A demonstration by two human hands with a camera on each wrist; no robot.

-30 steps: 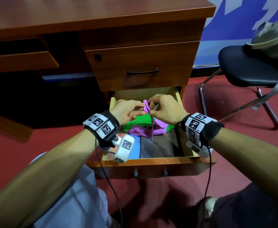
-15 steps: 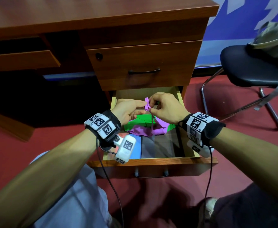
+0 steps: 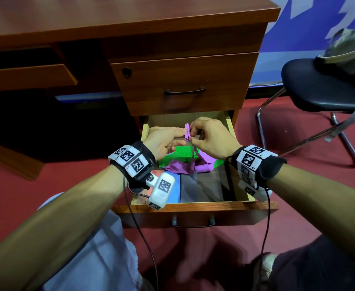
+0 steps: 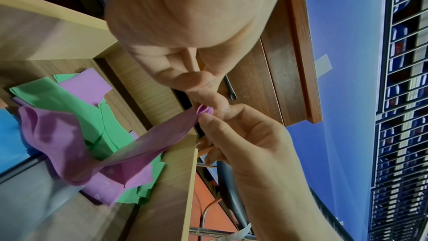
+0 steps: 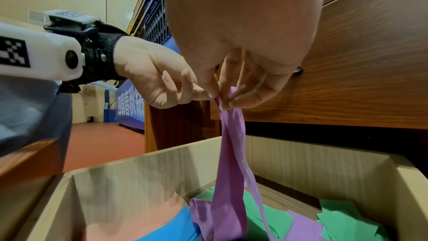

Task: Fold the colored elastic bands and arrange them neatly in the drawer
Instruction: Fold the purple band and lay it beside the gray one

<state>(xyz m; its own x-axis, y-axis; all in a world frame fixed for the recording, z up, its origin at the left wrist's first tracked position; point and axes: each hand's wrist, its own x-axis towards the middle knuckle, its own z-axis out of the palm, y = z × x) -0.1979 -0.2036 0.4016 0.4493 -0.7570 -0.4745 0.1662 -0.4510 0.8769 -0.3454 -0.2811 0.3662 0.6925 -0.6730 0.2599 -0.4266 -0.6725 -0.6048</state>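
Observation:
A purple elastic band (image 3: 181, 165) (image 4: 148, 142) (image 5: 230, 162) hangs from both hands over the open lower drawer (image 3: 195, 204). My left hand (image 3: 166, 139) (image 5: 157, 83) and right hand (image 3: 210, 136) (image 4: 243, 135) pinch its top end together, fingertips touching, just below the closed upper drawer. The band's lower part trails twisted onto a crumpled green band (image 3: 172, 158) (image 4: 57, 94) (image 5: 342, 224) at the drawer's back. A blue band (image 3: 173, 191) (image 5: 162, 226) and a pink one (image 5: 129, 226) lie flat at the drawer's left.
The closed upper drawer (image 3: 182, 80) with a dark handle sits right above my hands. A glossy dark sheet (image 3: 206, 185) covers the drawer's front right floor. A black chair (image 3: 319, 89) with a bag stands to the right on the red floor.
Both hands have risen slightly with the purple band's end, and the pinch has tightened near the back of the drawer.

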